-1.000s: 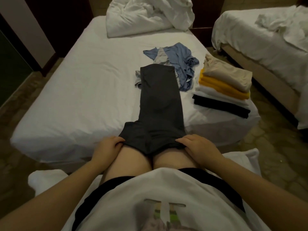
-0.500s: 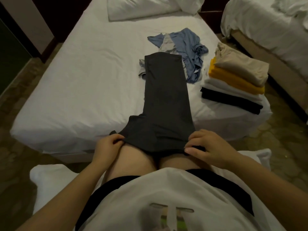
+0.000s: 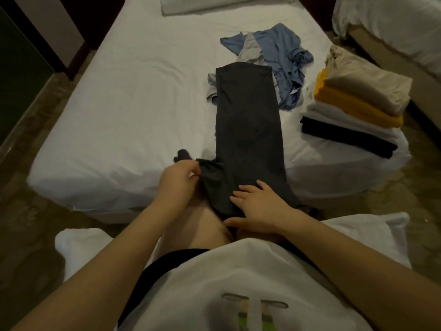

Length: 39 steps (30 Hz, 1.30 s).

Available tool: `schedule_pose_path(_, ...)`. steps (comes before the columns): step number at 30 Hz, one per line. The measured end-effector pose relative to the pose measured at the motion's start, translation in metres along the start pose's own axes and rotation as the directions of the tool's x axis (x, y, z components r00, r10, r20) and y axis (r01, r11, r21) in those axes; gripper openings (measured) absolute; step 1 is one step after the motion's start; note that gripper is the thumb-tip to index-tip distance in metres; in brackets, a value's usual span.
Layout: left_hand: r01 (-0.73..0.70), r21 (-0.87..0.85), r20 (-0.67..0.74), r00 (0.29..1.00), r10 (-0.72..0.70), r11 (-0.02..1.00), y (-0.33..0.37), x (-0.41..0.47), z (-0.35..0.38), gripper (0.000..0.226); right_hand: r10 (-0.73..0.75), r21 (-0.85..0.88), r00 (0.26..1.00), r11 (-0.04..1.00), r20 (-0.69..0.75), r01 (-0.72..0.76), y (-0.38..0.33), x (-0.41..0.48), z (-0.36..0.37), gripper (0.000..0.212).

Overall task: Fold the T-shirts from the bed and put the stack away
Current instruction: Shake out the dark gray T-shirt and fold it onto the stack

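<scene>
One dark grey T-shirt [image 3: 248, 120] lies as a long strip from our lap up onto the bed [image 3: 143, 91]. We have two hands on its near end. Our left hand [image 3: 177, 181] pinches a bunched sleeve at the left edge, fingers curled on the cloth. Our right hand [image 3: 262, 209] presses flat, fingers spread wide. Two unfolded garments, a blue shirt [image 3: 281, 51] and a light grey shirt [image 3: 250, 47], lie crumpled at its far end. One stack [image 3: 358, 108] on the bed's right corner shows four folded layers: beige, yellow, white, black. One second bed [image 3: 393, 25] stands beyond.
</scene>
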State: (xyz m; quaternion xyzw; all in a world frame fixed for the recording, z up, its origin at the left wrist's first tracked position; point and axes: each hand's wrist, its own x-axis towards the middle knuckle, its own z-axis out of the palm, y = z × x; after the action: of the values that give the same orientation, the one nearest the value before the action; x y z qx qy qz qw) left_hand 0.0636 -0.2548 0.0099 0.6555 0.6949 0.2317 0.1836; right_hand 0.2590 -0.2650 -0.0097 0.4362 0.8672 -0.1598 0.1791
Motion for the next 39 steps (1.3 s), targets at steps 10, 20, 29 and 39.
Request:
schedule_pose_path(10, -0.612, 0.224, 0.36, 0.775, 0.519, 0.759, 0.064, -0.015, 0.037, 0.043, 0.334, 0.078, 0.902, 0.927, 0.274, -0.367, -0.039, 0.003, 0.005, 0.044)
schedule_pose_path(20, -0.394, 0.001, 0.364, 0.856, 0.367, 0.919, 0.031, -0.021, 0.051, 0.039, 0.45, 0.769, 0.835, 0.637, -0.317, -0.052, 0.033, -0.015, -0.029, 0.011)
schedule_pose_path(29, -0.303, -0.073, 0.448, 0.841, 0.302, 0.95, 0.039, -0.019, 0.061, 0.051, 0.153, -0.044, 0.969, 0.985, -0.191, -0.165, 0.028, 0.058, -0.059, 0.03)
schedule_pose_path(39, 0.053, -0.345, 0.54, 0.828, 0.152, 0.937, 0.023, -0.009, 0.065, 0.032, 0.132, -0.172, 0.987, 0.974, -0.095, -0.147, 0.024, 0.083, -0.049, 0.016)
